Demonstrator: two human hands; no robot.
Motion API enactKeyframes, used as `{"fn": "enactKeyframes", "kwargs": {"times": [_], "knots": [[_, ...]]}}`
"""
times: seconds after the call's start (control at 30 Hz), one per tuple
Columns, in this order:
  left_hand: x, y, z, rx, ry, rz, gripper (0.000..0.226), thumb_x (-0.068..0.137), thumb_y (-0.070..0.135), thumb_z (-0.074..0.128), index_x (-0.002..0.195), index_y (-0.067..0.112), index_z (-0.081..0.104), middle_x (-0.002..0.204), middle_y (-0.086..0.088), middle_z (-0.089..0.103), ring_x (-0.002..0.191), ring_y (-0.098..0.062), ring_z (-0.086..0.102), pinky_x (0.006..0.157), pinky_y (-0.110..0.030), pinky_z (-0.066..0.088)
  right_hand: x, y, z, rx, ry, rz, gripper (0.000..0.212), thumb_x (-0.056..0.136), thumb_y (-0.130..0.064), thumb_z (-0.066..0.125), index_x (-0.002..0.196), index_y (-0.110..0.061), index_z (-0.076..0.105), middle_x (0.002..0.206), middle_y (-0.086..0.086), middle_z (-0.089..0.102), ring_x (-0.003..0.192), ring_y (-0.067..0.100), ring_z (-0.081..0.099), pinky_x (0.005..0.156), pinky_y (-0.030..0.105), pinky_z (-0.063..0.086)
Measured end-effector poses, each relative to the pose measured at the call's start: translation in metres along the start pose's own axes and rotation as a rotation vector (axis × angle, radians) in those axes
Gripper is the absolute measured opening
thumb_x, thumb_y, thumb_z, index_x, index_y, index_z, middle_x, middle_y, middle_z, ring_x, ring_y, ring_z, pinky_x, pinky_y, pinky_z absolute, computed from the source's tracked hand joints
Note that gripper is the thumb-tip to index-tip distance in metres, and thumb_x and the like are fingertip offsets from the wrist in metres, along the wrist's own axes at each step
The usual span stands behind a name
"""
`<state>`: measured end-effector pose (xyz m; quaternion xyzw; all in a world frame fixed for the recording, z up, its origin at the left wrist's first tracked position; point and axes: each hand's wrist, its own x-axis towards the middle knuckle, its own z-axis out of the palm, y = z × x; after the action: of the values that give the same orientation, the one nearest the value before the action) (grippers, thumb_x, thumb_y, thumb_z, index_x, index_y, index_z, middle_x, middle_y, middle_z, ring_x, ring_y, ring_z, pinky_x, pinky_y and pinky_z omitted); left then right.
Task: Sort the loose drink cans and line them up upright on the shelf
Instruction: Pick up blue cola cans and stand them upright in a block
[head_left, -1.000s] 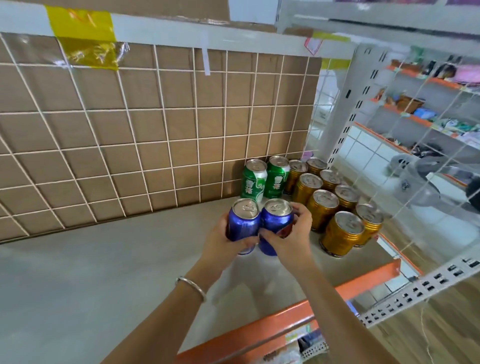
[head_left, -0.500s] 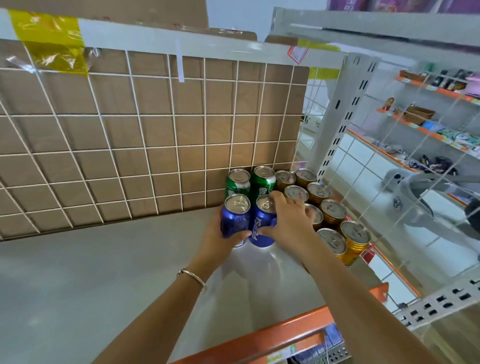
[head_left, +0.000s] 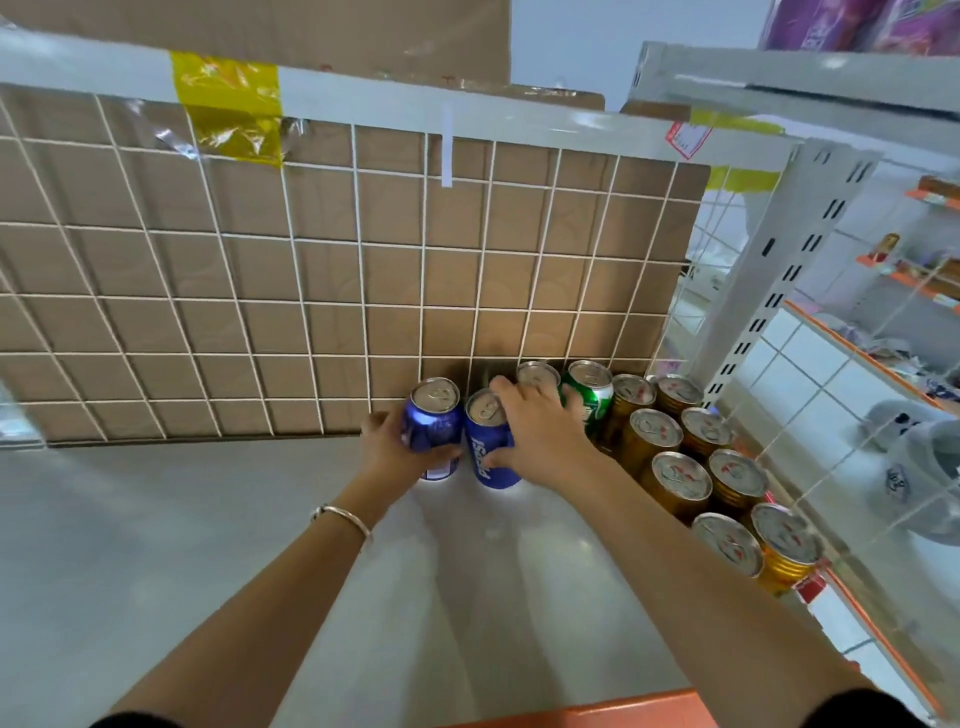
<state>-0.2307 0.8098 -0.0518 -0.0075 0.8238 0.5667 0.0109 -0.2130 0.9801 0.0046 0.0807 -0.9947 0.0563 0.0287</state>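
- Blue can is gripped by the left hand, fingers curled round its side; it is stood upright on the shelf, near the wire grid.
- Second blue can, marked Pepsi, is held by the right hand, thumb on its front, fingers over its rim; it is stood just beside the first.
- Green cans are seen behind the right hand, one partly hidden.
- Gold cans are lined up upright in two rows at the right.
- Bracelet is worn on the left wrist.
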Motion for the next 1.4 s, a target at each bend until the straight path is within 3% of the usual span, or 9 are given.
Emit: {"fn": "enactKeyframes", "kwargs": {"times": [0.13,0.33,0.6,0.77,0.9,1.03,1.17,1.3,1.4], "knots": [[0.015,-0.006,-0.015,0.068,0.014,0.023,0.081,0.053,0.026,0.091,0.125,0.015,0.055,0.118,-0.01,0.059,0.106,-0.03,0.057,0.095,-0.045,0.049,0.026,-0.003,-0.006,-0.137,-0.019,-0.115,0.09,0.071,-0.051,0.074,0.143,-0.022,0.028,0.145,-0.002,0.034,0.134,0.025,0.029,0.111,0.052,0.013],[0.027,-0.006,-0.01,0.077,0.074,0.078,0.074,0.056,0.016,0.089,0.122,0.012,0.055,0.11,-0.007,0.065,0.097,-0.026,0.061,0.091,-0.043,0.051,0.048,-0.007,0.002,-0.177,-0.013,0.023,0.088,0.078,-0.053,0.066,0.146,-0.017,0.023,0.143,0.004,0.032,0.137,0.026,0.023,0.111,0.055,0.007],[0.027,-0.007,-0.01,0.089,0.015,0.061,0.07,0.067,0.017,0.083,0.129,0.014,0.049,0.12,-0.008,0.064,0.108,-0.028,0.06,0.097,-0.042,0.047,0.045,-0.023,0.02,-0.202,0.083,0.148,0.077,0.086,-0.033,0.063,0.148,-0.021,0.018,0.147,0.001,0.028,0.138,0.024,0.02,0.113,0.055,0.003],[0.022,-0.014,-0.014,0.168,-0.053,0.031,0.068,0.076,0.017,0.076,0.134,0.015,0.042,0.12,-0.008,0.062,0.108,-0.029,0.059,0.089,-0.032,0.045,0.027,-0.042,0.026,-0.246,0.128,0.181,0.082,0.088,-0.013,0.055,0.152,-0.017,0.004,0.159,0.007,-0.002,0.146,0.027,0.004,0.113,0.057,-0.002],[0.005,-0.025,-0.014,0.302,-0.057,0.015,0.044,0.088,0.015,0.054,0.131,0.018,0.042,0.116,-0.009,0.064,0.1,-0.03,0.061,0.075,-0.026,0.039,0.003,-0.065,0.048,-0.206,0.26,0.185,0.094,0.066,-0.018,0.073,0.149,-0.018,0.028,0.154,0.01,0.027,0.141,0.027,0.03,0.112,0.056,0.018],[-0.009,-0.061,-0.006,0.364,-0.105,0.159,0.07,0.081,0.024,0.05,0.146,0.021,0.025,0.142,-0.001,0.044,0.123,-0.018,0.049,0.099,-0.03,0.043,-0.03,-0.095,0.093,-0.132,0.25,0.174,0.089,0.043,-0.025,0.084,0.128,-0.016,0.06,0.132,0.011,0.057,0.119,0.026,0.058,0.098,0.055,0.042],[-0.04,-0.062,-0.019,0.453,-0.211,0.251,0.048,0.097,0.019,0.041,0.144,0.011,0.031,0.147,-0.005,0.037,0.133,-0.019,0.038,0.113,-0.03,0.029,-0.055,-0.122,0.128,-0.077,0.152,0.202,0.081,0.025,-0.026,0.088,0.103,-0.015,0.072,0.107,0.005,0.071,0.104,0.023,0.065,0.099,0.046,0.024],[-0.059,-0.071,-0.032,0.539,-0.324,0.342,0.045,0.097,0.028,0.027,0.132,0.007,0.047,0.138,-0.008,0.047,0.127,-0.013,0.042,0.109,-0.005,0.011,-0.075,-0.148,0.124,-0.07,0.141,0.204,0.042,0.056,-0.028,0.064,0.096,-0.016,0.07,0.091,0.001,0.072,0.101,0.019,0.058,0.094,0.042,0.026],[-0.078,-0.073,-0.047,0.618,-0.315,0.363,0.043,0.098,0.016,0.038,0.141,0.01,0.035,0.151,-0.004,0.033,0.141,-0.012,0.024,0.111,-0.012,-0.002,-0.092,-0.164,0.107,-0.006,0.003,0.253,0.052,0.086,-0.02,0.053,0.137,-0.012,0.046,0.143,0.006,0.045,0.137,0.015,0.033,0.103,0.047,0.002]]}}
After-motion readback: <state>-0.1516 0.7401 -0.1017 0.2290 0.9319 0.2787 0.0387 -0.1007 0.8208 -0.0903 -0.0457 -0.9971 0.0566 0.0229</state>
